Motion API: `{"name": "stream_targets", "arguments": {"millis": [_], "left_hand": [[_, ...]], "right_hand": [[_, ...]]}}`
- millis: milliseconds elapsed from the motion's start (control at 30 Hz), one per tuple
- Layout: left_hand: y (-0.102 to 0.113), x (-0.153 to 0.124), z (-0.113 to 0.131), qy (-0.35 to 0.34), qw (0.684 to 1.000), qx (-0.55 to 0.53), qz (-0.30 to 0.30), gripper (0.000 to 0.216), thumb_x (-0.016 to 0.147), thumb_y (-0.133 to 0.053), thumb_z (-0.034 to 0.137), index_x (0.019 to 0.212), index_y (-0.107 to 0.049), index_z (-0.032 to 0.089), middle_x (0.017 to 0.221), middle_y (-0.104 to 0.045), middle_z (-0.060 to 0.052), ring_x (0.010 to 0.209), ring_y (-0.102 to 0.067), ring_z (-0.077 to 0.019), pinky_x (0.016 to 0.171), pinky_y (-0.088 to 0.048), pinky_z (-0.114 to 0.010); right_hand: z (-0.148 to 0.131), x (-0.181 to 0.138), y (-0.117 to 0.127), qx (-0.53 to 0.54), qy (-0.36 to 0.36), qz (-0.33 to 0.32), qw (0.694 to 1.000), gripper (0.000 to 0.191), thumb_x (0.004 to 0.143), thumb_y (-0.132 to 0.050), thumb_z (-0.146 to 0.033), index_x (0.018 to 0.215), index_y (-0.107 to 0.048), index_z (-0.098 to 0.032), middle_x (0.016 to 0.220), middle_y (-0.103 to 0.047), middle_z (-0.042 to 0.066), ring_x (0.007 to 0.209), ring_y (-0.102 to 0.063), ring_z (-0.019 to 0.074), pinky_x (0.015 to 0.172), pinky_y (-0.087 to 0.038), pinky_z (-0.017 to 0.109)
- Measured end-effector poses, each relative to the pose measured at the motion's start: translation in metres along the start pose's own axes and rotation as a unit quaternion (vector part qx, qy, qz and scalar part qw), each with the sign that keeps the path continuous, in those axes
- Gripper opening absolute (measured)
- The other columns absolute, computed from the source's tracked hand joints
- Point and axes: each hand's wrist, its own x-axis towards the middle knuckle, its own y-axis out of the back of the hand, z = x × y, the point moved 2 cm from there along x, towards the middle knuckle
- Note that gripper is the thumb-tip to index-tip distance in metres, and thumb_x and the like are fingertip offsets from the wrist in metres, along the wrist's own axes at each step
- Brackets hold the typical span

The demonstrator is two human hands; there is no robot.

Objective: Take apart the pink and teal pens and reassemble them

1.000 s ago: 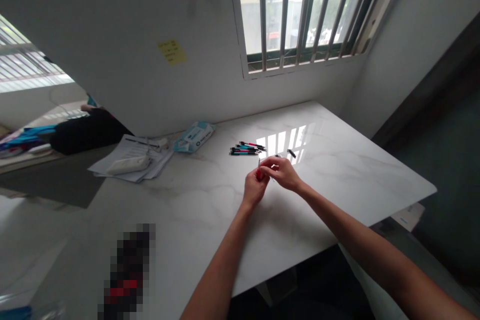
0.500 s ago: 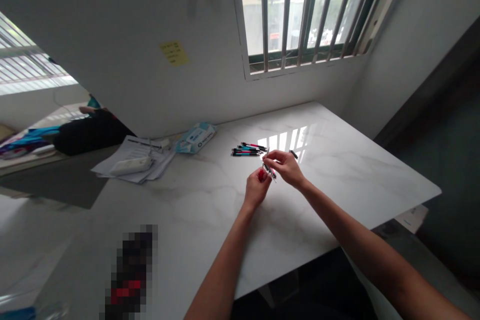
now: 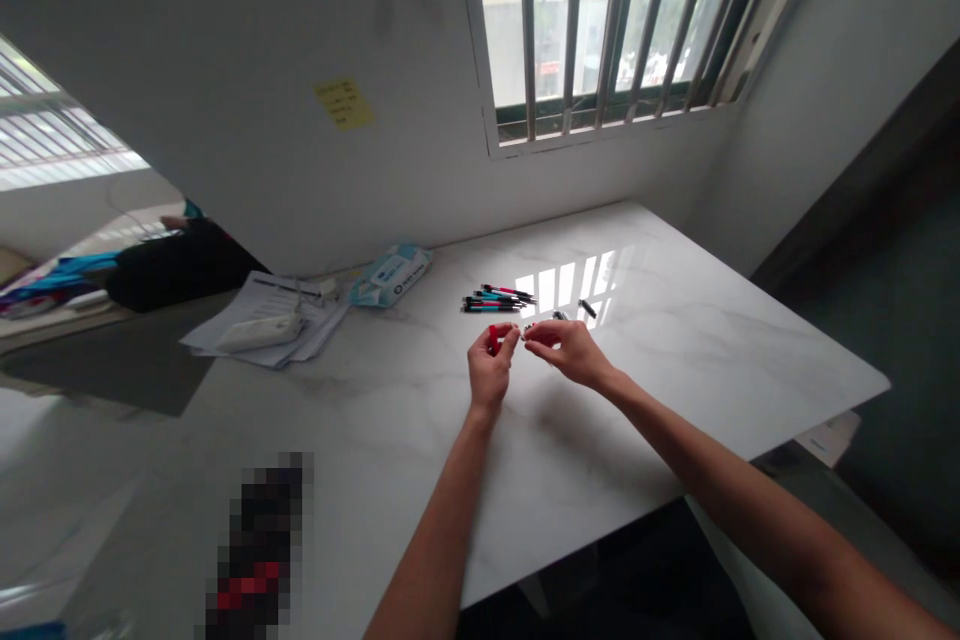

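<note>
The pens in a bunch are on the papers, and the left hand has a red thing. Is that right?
Not quite: the bunch of pens lies on the white marbled tabletop, not on the papers, as the head view shows. The left hand does hold a red piece.

Red piece (image 3: 493, 339) part-hidden by left fingers (image 3: 509, 344); note (image 3: 343, 104) illegible.

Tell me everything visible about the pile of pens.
The pile of pens lies loosely bunched on the white, grey-veined tabletop, just beyond the left hand. The slim barrels show red, light blue and black, roughly side by side, some overlapping; they look like plastic. No hand touches them. Their exact count is unclear.
</note>
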Motion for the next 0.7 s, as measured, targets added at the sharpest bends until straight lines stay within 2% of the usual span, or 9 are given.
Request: {"name": "stream_targets", "arguments": {"millis": [67, 133, 200, 267, 400, 467, 600, 700], "left_hand": [[0.002, 0.002, -0.001, 0.018, 0.999, -0.024, 0.021, 0.042, 0.078, -0.082, 0.049, 0.101, -0.075, 0.014, 0.072, -0.062, 0.001, 0.052, -0.039, -0.0060, 0.048, -0.033, -0.020], [0.005, 0.004, 0.000, 0.027, 0.998, -0.049, 0.040, 0.042, 0.076, -0.083, 0.047, 0.099, -0.074, 0.014, 0.076, -0.064, 0.000, 0.052, -0.040, -0.0054, 0.047, -0.032, -0.020], [0.007, 0.006, 0.001, 0.029, 0.997, -0.059, 0.046, 0.040, 0.075, -0.083, 0.045, 0.099, -0.073, 0.015, 0.083, -0.068, -0.002, 0.052, -0.040, -0.0046, 0.047, -0.032, -0.019], [0.009, 0.007, 0.003, 0.019, 0.998, -0.049, 0.038, 0.040, 0.076, -0.082, 0.043, 0.103, -0.071, 0.017, 0.086, -0.069, -0.002, 0.052, -0.040, -0.0044, 0.046, -0.031, -0.019], [0.011, 0.006, 0.004, -0.022, 0.999, 0.009, 0.025, 0.037, 0.080, -0.078, 0.040, 0.110, -0.068, 0.021, 0.084, -0.069, 0.001, 0.052, -0.041, -0.0055, 0.048, -0.034, -0.018], [0.011, 0.005, 0.004, -0.039, 0.997, 0.059, 0.016, 0.032, 0.082, -0.077, 0.040, 0.106, -0.071, 0.020, 0.084, -0.069, 0.000, 0.054, -0.045, -0.0069, 0.051, -0.036, -0.019], [0.011, 0.002, 0.006, -0.054, 0.988, 0.146, -0.007, 0.031, 0.085, -0.076, 0.044, 0.104, -0.077, 0.020, 0.087, -0.074, -0.004, 0.059, -0.052, -0.0102, 0.057, -0.042, -0.022], [0.010, 0.001, 0.008, -0.064, 0.980, 0.189, -0.020, 0.032, 0.085, -0.076, 0.045, 0.107, -0.079, 0.021, 0.093, -0.076, -0.004, 0.056, -0.048, -0.0095, 0.058, -0.043, -0.023]], "right_hand": [[0.003, -0.002, 0.007, -0.028, 0.001, -0.024, 0.999, 0.016, 0.091, -0.072, -0.033, 0.098, -0.079, -0.021, 0.085, -0.079, 0.005, 0.072, -0.072, 0.0183, 0.071, -0.059, 0.030], [0.011, 0.000, 0.023, -0.059, -0.009, -0.030, 0.998, 0.017, 0.091, -0.071, -0.032, 0.103, -0.077, -0.021, 0.079, -0.077, 0.003, 0.067, -0.070, 0.0167, 0.066, -0.057, 0.029], [0.026, 0.006, 0.048, -0.084, -0.034, 0.000, 0.996, 0.021, 0.091, -0.070, -0.032, 0.108, -0.074, -0.021, 0.078, -0.077, 0.002, 0.063, -0.068, 0.0156, 0.062, -0.055, 0.027], [0.046, 0.015, 0.079, -0.128, -0.058, 0.053, 0.989, 0.020, 0.089, -0.071, -0.030, 0.106, -0.074, -0.020, 0.083, -0.078, 0.003, 0.069, -0.071, 0.0162, 0.069, -0.057, 0.028], [0.086, 0.025, 0.126, -0.238, -0.104, 0.117, 0.959, 0.017, 0.088, -0.068, -0.023, 0.103, -0.075, -0.019, 0.082, -0.078, 0.004, 0.071, -0.071, 0.0167, 0.073, -0.055, 0.029], [0.101, 0.022, 0.135, -0.259, -0.121, 0.117, 0.951, 0.018, 0.087, -0.069, -0.022, 0.104, -0.076, -0.019, 0.083, -0.078, 0.004, 0.071, -0.071, 0.0165, 0.073, -0.053, 0.028], [0.116, 0.012, 0.133, -0.258, -0.128, 0.085, 0.954, 0.016, 0.088, -0.071, -0.029, 0.099, -0.080, -0.021, 0.082, -0.078, 0.002, 0.071, -0.070, 0.0167, 0.072, -0.051, 0.028], [0.121, 0.012, 0.133, -0.247, -0.121, 0.093, 0.957, 0.017, 0.090, -0.068, -0.030, 0.098, -0.081, -0.022, 0.083, -0.078, 0.003, 0.072, -0.069, 0.0169, 0.071, -0.049, 0.027]]}}
